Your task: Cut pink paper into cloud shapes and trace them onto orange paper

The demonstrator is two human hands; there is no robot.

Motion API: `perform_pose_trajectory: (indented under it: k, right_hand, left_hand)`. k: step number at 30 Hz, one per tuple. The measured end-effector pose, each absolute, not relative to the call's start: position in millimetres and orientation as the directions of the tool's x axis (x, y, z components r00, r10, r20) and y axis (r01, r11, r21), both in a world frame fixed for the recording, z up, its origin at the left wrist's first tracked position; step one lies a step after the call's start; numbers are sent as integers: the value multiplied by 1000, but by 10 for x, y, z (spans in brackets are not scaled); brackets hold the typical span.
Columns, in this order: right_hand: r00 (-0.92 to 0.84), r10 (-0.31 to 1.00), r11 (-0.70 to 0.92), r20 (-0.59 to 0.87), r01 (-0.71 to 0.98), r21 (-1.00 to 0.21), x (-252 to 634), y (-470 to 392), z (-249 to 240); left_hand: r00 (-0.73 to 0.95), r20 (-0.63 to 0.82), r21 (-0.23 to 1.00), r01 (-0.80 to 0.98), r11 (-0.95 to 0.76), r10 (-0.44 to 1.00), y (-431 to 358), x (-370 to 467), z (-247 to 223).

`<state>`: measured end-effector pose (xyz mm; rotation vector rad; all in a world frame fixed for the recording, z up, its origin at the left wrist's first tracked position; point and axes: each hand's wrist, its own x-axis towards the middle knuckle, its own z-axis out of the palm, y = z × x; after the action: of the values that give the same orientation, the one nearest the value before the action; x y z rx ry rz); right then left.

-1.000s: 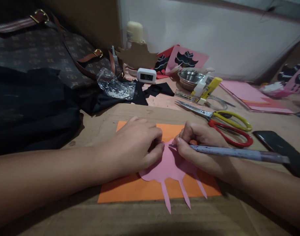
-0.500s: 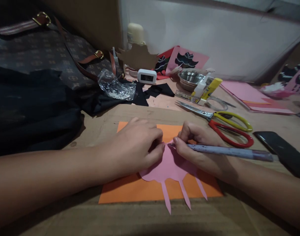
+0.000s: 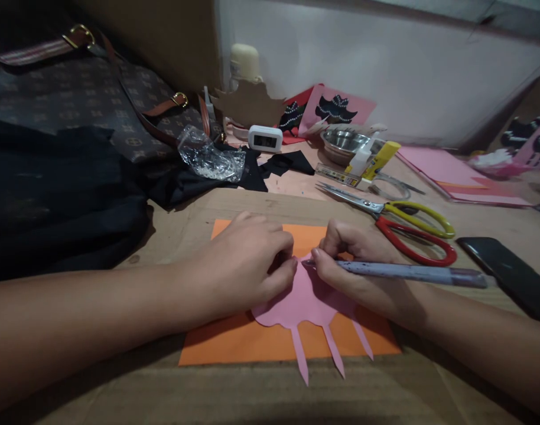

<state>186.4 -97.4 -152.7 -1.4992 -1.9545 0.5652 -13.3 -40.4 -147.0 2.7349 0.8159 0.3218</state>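
Observation:
A pink paper cutout [image 3: 288,307] with a scalloped edge and narrow pointed strips lies on an orange sheet of paper [image 3: 234,342]. My left hand [image 3: 252,260] rests over the cutout's left side, fingers curled and thumb pressed near its upper middle, holding it down. Between the thumb and fingers of my right hand [image 3: 350,254] is a slim grey-violet pen [image 3: 398,270], its tip touching or just over the cutout's top. My hands hide much of the cutout's upper part.
Scissors [image 3: 403,227] with red and yellow handles lie beyond my right hand, near a black phone [image 3: 504,271]. Behind are a metal bowl [image 3: 341,146], a glue stick [image 3: 384,158], a small digital clock [image 3: 265,139] and a plastic bag [image 3: 212,156]. A patterned handbag [image 3: 132,106] stands at left.
The pen's rear end has dipped and shifted slightly left while its tip stays in about the same place. Both hands are nearly still.

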Motion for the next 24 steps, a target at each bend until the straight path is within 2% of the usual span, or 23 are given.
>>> perform_pose_trajectory:
  k: [9,12,16,19,24]
  right_hand:
    - [-187,954,296,232,688,-662,1913,-1001,-1555]
    - [-130,912,388,388,582,-715,1947,-1063,-1527]
    - [-46,807,546,589,438,-714,1949,-1121,-1463]
    - [-82,782,591,618,416,-692,1938,-1136,-1441]
    - [-180,784,605,594,432,-668,1949,-1157,-1438]
  left_hand:
    - [814,105,343,509,-790,571,-416,-143,-1458]
    - [819,149,339,484,-807,554,-414,-167,-1446]
    - [829,320,248,393,-885,458,-401,-212,-1389]
    - [821,391,191,369,-910,415,-387,-229,-1358]
    - [811,360,212,410,-887,461,-361,-215,-1379]
